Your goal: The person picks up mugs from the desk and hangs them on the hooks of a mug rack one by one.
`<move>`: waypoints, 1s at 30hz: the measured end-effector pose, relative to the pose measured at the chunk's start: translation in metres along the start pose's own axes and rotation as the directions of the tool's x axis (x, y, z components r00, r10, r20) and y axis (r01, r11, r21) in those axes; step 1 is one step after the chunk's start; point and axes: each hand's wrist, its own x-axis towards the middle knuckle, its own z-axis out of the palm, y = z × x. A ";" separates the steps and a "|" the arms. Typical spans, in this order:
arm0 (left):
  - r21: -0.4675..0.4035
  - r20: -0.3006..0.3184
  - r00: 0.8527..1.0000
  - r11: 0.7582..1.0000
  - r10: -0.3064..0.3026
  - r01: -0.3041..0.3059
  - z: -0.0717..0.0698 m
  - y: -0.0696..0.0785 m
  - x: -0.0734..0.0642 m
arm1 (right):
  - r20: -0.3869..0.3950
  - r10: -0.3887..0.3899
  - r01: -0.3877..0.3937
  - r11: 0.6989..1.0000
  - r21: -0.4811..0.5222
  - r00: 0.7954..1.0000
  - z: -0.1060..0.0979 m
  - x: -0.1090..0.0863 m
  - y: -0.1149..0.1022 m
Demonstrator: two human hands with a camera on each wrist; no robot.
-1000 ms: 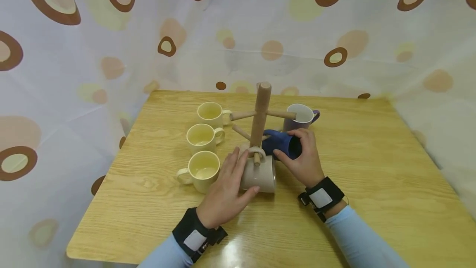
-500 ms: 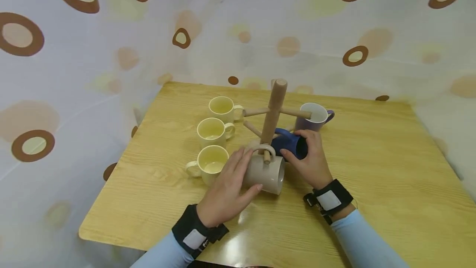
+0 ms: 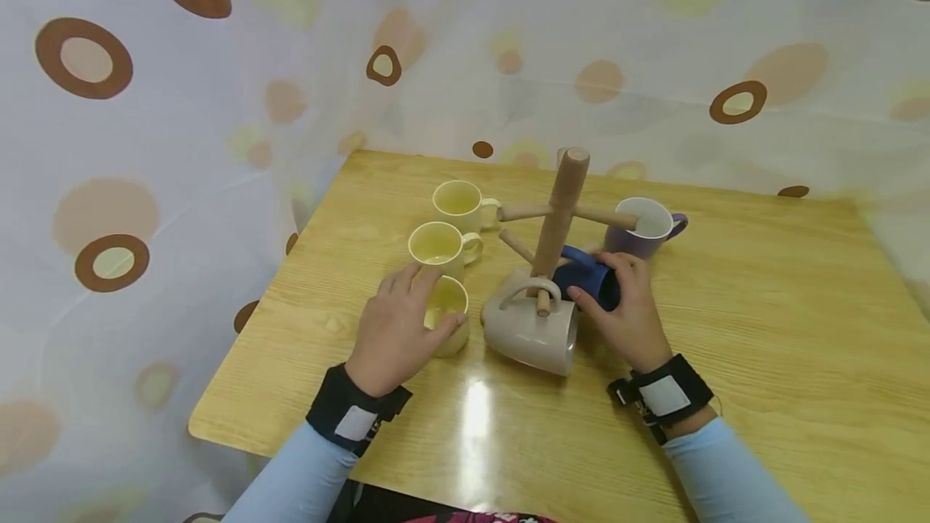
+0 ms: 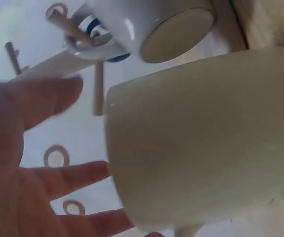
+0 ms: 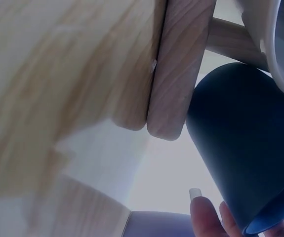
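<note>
My left hand (image 3: 395,329) reaches over the nearest pale yellow mug (image 3: 452,305), fingers spread and thumb out above its rim. In the left wrist view, fingertips are right at the rim of this mug (image 4: 201,143), and the thumb stands apart from it. My right hand (image 3: 626,317) grips a blue mug (image 3: 574,281) near its mouth, thumb on the near side. This mug lies sideways at the wooden mug tree (image 3: 558,224), handle up. A grey-white mug (image 3: 530,333) hangs by its handle on the tree's low front peg, mouth to the right.
Two more yellow mugs, a middle one (image 3: 434,244) and a far one (image 3: 458,200), stand in a row left of the tree. Behind the right hand is a purple mug (image 3: 639,228) with a white inside. Upper pegs (image 3: 606,218) stick out sideways over the wooden table (image 3: 770,305).
My left hand has left the grey-white mug and moved left to the nearest yellow mug. The right hand keeps its grip on the blue mug. The head view has shifted left.
</note>
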 end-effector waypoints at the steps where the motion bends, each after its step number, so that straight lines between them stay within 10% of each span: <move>1: 0.015 0.044 0.999 1.000 -0.004 0.004 0.003 0.000 0.000 | 0.003 0.000 0.000 1.000 0.001 1.000 0.001 0.000 0.000; 11: 0.283 0.247 0.961 0.940 0.123 -0.192 0.006 0.001 0.015 | -0.005 -0.002 0.002 1.000 -0.005 1.000 0.002 -0.003 -0.003; 21: 0.242 0.501 0.852 0.920 0.154 -0.309 -0.002 0.000 0.030 | -0.008 -0.001 0.001 1.000 -0.019 1.000 -0.004 -0.003 -0.003; 27: 0.016 0.508 0.861 0.999 0.036 -0.052 -0.018 -0.018 0.030 | 0.002 0.012 -0.012 1.000 -0.023 1.000 -0.002 -0.006 -0.001; 30: -0.249 0.437 0.898 0.951 -0.058 0.183 -0.031 -0.029 0.033 | 0.002 0.007 -0.007 1.000 -0.029 1.000 -0.003 -0.003 -0.002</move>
